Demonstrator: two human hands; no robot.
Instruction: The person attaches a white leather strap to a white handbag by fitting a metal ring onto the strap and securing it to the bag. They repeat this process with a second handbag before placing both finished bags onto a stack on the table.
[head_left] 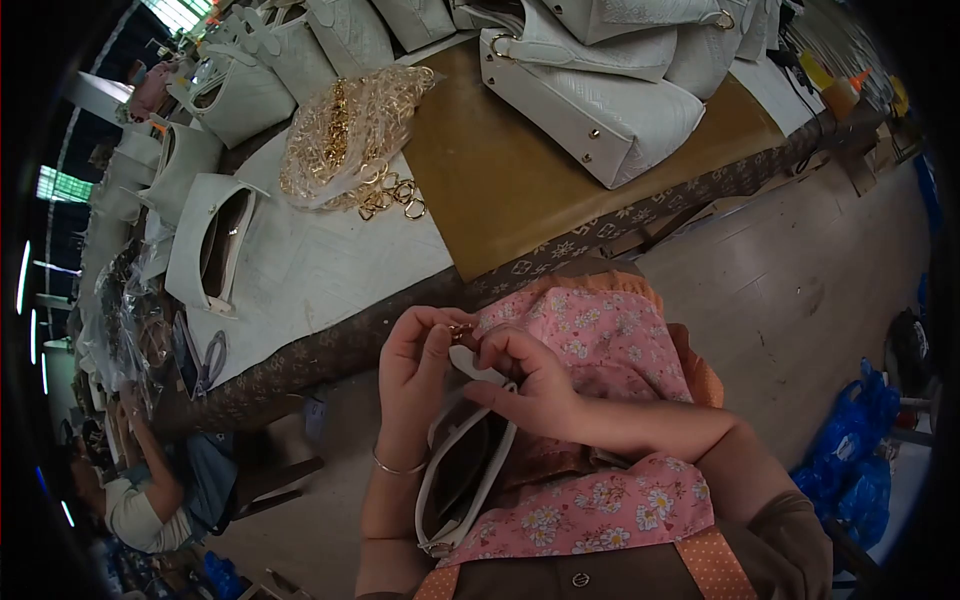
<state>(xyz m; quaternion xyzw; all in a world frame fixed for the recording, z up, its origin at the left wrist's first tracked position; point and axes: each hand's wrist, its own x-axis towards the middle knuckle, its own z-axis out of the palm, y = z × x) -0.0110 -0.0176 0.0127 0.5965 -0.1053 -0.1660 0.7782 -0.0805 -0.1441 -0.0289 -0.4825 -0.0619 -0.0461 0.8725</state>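
Observation:
A small white handbag [465,470] lies open on my lap, tilted, its dark lining showing. Above its opening, my left hand [412,355] pinches a small gold metal ring [458,332] between thumb and fingertips. Close beside it, my right hand [530,378] has its fingers curled in near the ring and the bag's upper end. What its fingertips grip is hidden. A pale strap-like part of the bag shows between the two hands.
On the table, a clear plastic bag [345,135] of gold rings spills several loose rings [393,195]. White handbags [600,110] are piled at the back, and one open white handbag [212,243] lies left. Another person [150,495] sits at far left. Blue plastic bags [850,450] lie right.

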